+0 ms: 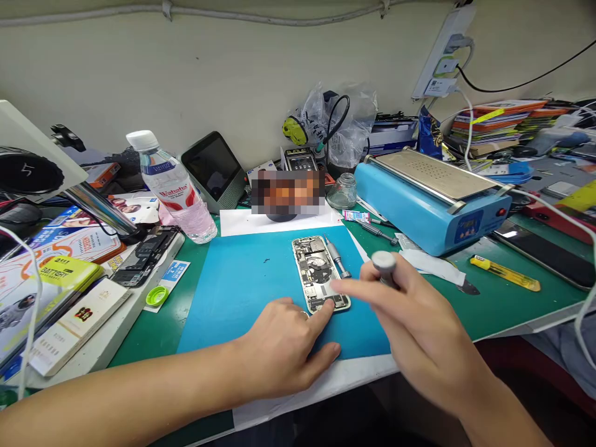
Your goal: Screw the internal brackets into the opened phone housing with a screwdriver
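An opened smartphone (pixel 321 267) with its inner parts bare lies on the blue mat (pixel 242 273). My left hand (pixel 284 347) rests at its lower end, index fingertip touching the phone and thumb held apart; nothing is in that hand. My right hand (pixel 419 316) is closed around a screwdriver (pixel 384 264) with a round grey cap, most of its shaft hidden by the fingers. Its index finger stretches over the phone's right side; contact is hard to tell. Along the phone's upper right edge lies another screwdriver (pixel 336 256).
Behind the mat stand a water bottle (pixel 174 192), a screen device (pixel 214 171) and a glass jar (pixel 343 191). A blue heating machine (pixel 428 205) is at right, with a yellow cutter (pixel 505 273) before it. Boxes and a disassembled phone (pixel 144 254) crowd the left.
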Motion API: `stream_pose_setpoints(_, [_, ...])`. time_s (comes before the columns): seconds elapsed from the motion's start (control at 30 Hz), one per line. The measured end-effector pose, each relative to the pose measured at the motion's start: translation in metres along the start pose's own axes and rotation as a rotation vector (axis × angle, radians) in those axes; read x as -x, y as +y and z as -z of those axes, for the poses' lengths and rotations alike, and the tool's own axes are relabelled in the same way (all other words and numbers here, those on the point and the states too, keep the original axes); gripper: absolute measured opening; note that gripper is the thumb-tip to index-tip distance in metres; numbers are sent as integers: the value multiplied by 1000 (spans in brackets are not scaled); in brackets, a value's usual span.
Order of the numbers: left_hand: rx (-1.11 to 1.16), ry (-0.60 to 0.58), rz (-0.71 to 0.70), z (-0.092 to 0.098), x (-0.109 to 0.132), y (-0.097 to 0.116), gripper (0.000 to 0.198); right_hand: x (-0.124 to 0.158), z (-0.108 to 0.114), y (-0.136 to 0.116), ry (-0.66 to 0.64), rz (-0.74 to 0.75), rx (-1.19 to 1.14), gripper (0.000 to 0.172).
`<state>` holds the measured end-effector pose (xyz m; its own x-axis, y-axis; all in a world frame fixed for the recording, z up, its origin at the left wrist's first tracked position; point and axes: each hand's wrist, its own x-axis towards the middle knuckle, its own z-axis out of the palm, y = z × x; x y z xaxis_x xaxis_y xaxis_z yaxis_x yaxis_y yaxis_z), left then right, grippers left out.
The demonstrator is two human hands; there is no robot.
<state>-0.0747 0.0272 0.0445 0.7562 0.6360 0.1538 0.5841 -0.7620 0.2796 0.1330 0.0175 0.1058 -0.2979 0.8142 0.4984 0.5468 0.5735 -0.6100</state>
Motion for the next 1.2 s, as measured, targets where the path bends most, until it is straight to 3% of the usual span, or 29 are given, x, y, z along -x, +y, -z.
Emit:
stream_pose_setpoints(0.13, [-10,-23,-15,0,-1,1,54,0,5,48,-150,53,260,38])
stream_pose_setpoints(0.23, [-23,-27,-19,0,-1,1,55,14,1,66,-241,31,355,35])
stream_pose_setpoints(0.53, [-3,-48,-15,-1,0,1,56,19,-2,66,-293,101,333,29])
stream_pose_setpoints(0.73, [5,17,24,-1,0,2,58,20,0,68,-296,65,290,29])
stream_pose_setpoints(1.2, [-7,-57,72,3,-3,5,59,17,2,65,-317,41,259,27])
